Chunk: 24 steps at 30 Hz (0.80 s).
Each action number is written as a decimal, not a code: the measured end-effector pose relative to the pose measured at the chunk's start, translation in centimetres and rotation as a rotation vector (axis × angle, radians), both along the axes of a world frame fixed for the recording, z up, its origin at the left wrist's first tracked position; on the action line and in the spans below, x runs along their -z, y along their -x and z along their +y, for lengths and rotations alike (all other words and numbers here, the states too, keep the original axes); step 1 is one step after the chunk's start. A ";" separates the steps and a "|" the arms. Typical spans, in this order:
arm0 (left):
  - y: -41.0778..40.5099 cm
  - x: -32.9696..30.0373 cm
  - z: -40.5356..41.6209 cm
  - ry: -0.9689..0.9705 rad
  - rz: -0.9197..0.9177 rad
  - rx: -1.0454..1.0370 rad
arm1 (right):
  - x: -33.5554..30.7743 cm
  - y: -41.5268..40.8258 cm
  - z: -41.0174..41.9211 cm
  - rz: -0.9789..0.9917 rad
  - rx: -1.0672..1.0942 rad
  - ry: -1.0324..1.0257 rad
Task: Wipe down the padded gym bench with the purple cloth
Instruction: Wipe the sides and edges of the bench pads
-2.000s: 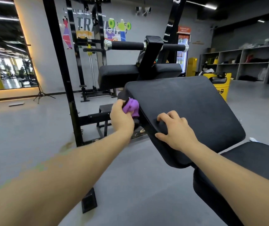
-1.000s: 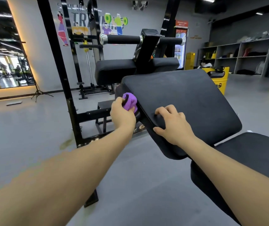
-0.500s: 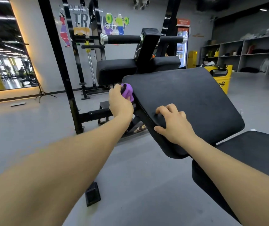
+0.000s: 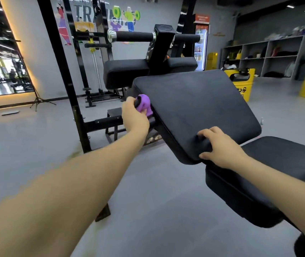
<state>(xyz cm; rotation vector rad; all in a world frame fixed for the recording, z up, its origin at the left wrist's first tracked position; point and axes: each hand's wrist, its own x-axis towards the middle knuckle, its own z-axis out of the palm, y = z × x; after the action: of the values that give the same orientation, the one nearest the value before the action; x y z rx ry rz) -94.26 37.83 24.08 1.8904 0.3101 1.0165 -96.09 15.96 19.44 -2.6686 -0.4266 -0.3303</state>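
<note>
At the backrest pad's [image 4: 194, 108] left edge, left hand [image 4: 135, 117] grips bunched purple cloth [image 4: 144, 104], apparently touching it; right hand [image 4: 220, 147] clasps the lower corner.

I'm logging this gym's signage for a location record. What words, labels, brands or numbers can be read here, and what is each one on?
"TRA...": large grey letters on the wall mural; the rest is hidden behind the rack.
Orange header sign on the drinks fridge: too blurred to read.
Black marking on the yellow bin: too blurred to read.
Small orange wall sign: too small to read.
Nothing legible on the bench pad or purple cloth.
</note>
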 end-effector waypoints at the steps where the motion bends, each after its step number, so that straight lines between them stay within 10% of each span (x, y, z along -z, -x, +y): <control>1: -0.5 -0.4 -0.3 -0.025 0.006 0.001 | 0.6 0.2 -0.4 0.016 -0.001 0.004; 24: 5.4 6.6 -7.0 0.014 0.091 0.155 | 1.6 0.6 -1.0 -0.026 0.005 -0.012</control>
<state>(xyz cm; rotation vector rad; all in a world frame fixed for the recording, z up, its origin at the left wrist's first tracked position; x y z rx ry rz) -99.68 30.83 17.49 1.9194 0.2186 0.8245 -96.66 14.95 17.87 -2.6565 -0.4245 -0.3688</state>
